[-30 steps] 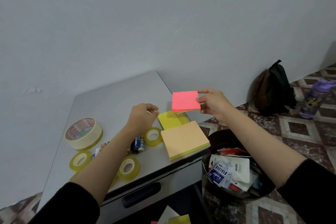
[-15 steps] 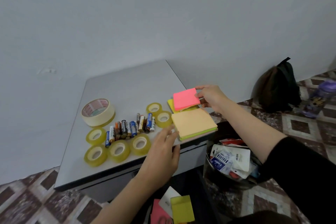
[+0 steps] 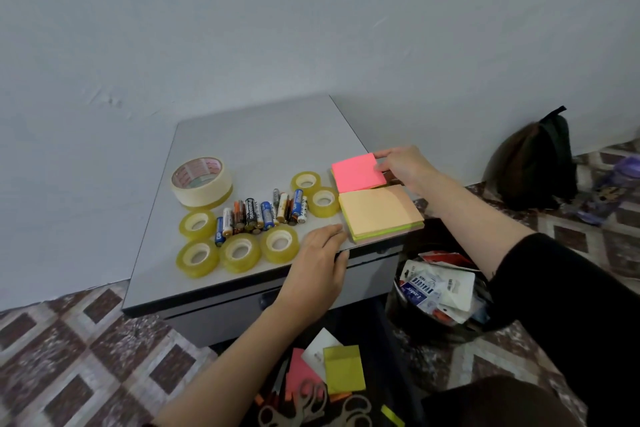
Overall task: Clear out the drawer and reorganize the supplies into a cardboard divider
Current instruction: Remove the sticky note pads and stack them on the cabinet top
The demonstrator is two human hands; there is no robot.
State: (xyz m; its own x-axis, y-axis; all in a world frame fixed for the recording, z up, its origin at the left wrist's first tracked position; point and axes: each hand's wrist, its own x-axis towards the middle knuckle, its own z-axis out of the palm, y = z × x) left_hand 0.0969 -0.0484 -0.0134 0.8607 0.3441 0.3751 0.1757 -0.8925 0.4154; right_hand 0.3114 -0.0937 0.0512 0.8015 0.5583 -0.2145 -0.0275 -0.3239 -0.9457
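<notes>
The drawer (image 3: pixel 377 350) stands open below the cabinet, at the bottom of the view. In it lie a yellow pad (image 3: pixel 344 369), a pink sheet stack (image 3: pixel 301 371) and scissors (image 3: pixel 311 406).

The cabinet top (image 3: pixel 263 135) carries the supplies already taken out. A bin (image 3: pixel 408 322) of packets stands on the floor just to its right, and a backpack (image 3: pixel 533 166) leans against the wall further right.

On the top, right front corner, you have the orange pad stack (image 3: pixel 377 211). A masking tape roll (image 3: pixel 201 180) sits to the left. The pink pad (image 3: pixel 356 172) lies just behind the orange stack; your right hand (image 3: pixel 401 166) pinches its right edge between thumb and fingers. Your left hand (image 3: pixel 318 267) rests on the front edge of the top, fingers straight, holding nothing.

Six clear tape rolls (image 3: pixel 240 251) surround a row of batteries (image 3: pixel 263 213).
</notes>
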